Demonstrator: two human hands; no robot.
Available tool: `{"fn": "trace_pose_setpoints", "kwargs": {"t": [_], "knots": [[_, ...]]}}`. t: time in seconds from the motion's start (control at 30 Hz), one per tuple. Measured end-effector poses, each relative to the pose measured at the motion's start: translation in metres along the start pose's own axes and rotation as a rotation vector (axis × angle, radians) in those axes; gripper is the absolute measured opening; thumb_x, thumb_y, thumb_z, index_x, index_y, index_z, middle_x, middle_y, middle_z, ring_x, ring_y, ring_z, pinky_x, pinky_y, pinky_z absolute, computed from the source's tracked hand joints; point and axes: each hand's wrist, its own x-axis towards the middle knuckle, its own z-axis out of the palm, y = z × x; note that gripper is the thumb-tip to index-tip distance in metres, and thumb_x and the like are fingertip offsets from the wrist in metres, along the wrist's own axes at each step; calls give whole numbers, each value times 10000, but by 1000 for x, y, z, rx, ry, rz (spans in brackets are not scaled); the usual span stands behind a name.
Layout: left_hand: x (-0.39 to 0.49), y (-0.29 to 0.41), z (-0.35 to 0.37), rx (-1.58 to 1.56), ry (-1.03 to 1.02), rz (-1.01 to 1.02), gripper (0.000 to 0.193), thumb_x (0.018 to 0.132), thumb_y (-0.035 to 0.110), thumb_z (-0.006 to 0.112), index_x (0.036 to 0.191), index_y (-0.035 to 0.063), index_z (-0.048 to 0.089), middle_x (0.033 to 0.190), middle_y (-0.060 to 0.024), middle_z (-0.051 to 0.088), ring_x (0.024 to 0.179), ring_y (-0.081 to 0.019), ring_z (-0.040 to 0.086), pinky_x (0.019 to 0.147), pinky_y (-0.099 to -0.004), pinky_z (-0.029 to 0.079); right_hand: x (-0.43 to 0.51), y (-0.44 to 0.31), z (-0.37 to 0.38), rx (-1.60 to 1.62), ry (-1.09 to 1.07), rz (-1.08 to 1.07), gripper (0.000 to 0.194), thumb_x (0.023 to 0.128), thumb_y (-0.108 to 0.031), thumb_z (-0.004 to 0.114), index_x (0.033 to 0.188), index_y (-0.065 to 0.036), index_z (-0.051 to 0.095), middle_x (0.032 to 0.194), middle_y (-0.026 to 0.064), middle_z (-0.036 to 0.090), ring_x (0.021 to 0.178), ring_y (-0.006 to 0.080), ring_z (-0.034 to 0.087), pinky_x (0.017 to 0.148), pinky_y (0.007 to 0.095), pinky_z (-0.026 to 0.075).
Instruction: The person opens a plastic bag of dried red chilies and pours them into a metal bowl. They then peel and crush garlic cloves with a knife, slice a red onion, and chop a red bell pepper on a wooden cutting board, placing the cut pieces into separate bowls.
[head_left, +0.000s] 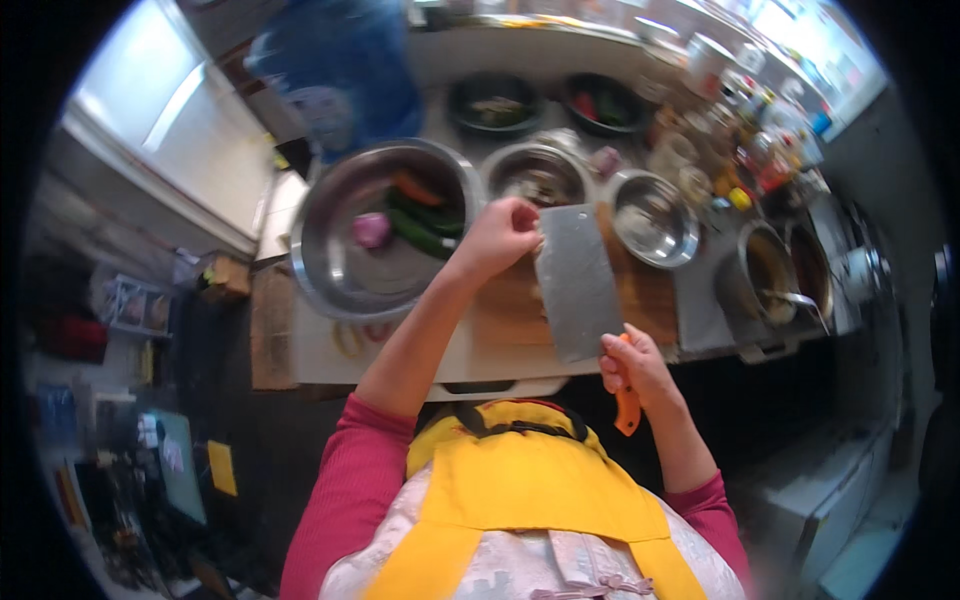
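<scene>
My right hand (634, 367) grips the orange handle of a wide cleaver (577, 277), its broad grey blade tilted over a wooden cutting board (645, 300). At the far left edge of the blade is my left hand (499, 240), fingers curled in. Small pale bits (539, 238) show between those fingers and the blade; whether the fingers hold them or only touch them is unclear. The blade hides much of the board. Just beyond the hand stands a steel bowl (536, 176) with pale and dark pieces inside.
A large steel basin (315, 277) at left holds a purple onion (371, 229), green vegetables (420, 229) and a carrot-like piece (417, 187). Right of the board sits a smaller steel bowl (656, 217). Dark bowls (495, 105), bottles (772, 157) and pots (765, 262) stand farther out.
</scene>
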Motion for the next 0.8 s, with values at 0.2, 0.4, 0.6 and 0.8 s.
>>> {"fn": "trace_pose_setpoints", "kwargs": {"t": [0.2,0.4,0.6,0.8], "knots": [[4,25,-210,32,156,-52,305,810,198,691,1003,-36,663,832,-82,678,759,-160,638,694,-283,509,79,-58,159,29,-245,-1,126,959,-214,543,914,-108,492,672,-16,452,497,57,410,431,201,348],[-19,-27,-375,783,818,35,225,839,204,588,897,12,691,864,-197,679,853,-356,652,760,-412,516,187,-87,299,-258,-325,-36,161,947,-185,567,856,-89,475,685,-3,491,519,88,468,475,247,410],[-24,-93,-406,943,826,143,468,840,327,644,1219,70,545,1181,-146,563,1187,-340,469,999,-496,344,286,-65,367,-564,-544,-453,154,940,-178,574,869,-69,491,699,17,545,507,102,516,461,264,459],[16,-171,-452,744,700,-388,586,904,480,489,1434,260,366,1447,-194,338,1380,-349,250,1075,-666,140,258,-72,361,-595,-345,-147,180,920,-184,602,894,-50,484,686,21,543,513,100,528,448,251,446]]}}
